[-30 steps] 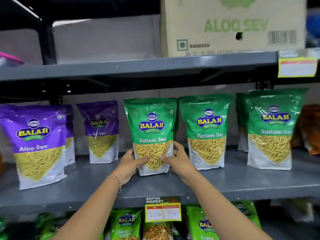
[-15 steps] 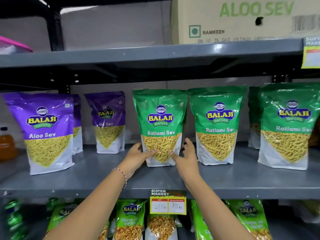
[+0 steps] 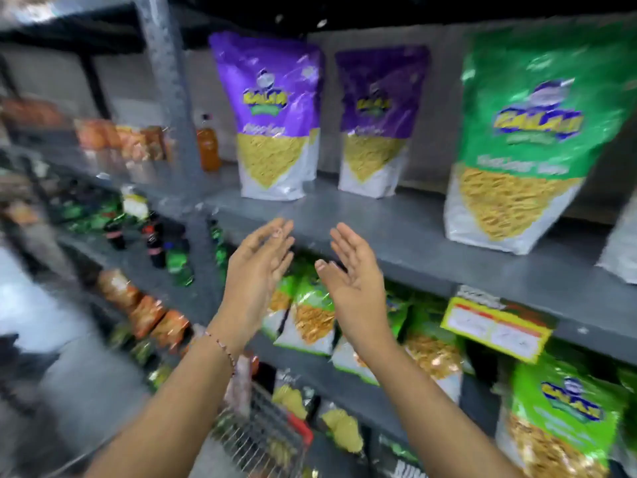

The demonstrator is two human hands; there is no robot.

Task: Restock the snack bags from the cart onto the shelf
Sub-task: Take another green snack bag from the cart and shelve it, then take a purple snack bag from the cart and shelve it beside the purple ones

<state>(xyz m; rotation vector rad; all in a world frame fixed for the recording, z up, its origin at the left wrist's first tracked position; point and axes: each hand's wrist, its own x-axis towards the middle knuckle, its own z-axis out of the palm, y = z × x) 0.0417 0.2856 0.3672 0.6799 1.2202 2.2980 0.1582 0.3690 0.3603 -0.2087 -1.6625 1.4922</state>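
While both arms reached up from the bottom edge, the left hand [image 3: 256, 274] and right hand [image 3: 355, 281] hung in front of the shelf [image 3: 396, 232] lip, palms facing each other, fingers straight and spread, nothing held in either, a clear gap btwn them. Left wrist wore a thin beaded bracelet [image 3: 224, 346].

Up and right of the right hand stood a glossy green snack bag [image 3: 517, 139], upright on the grey metal shelf, crinkled foil w/ a window of yellow strands. Above the hands, two purple bags [image 3: 272, 115] of the same pouch shape, also upright, well apart from the fingers. An orange bottle [image 3: 208, 146] stood up-left, beside a speckled metal post [image 3: 169, 98].

Below the left forearm, the wire-mesh cart [image 3: 265, 439] w/ a red rim was cut off by the arm; contents hard to tell. Behind the hands, on the lower tier, more green bags [image 3: 310, 315] partly hidden. Yellow price tag [image 3: 496, 332] right of the right wrist, print unreadable. Whole frame smeared w/ motion blur, labels illegible.
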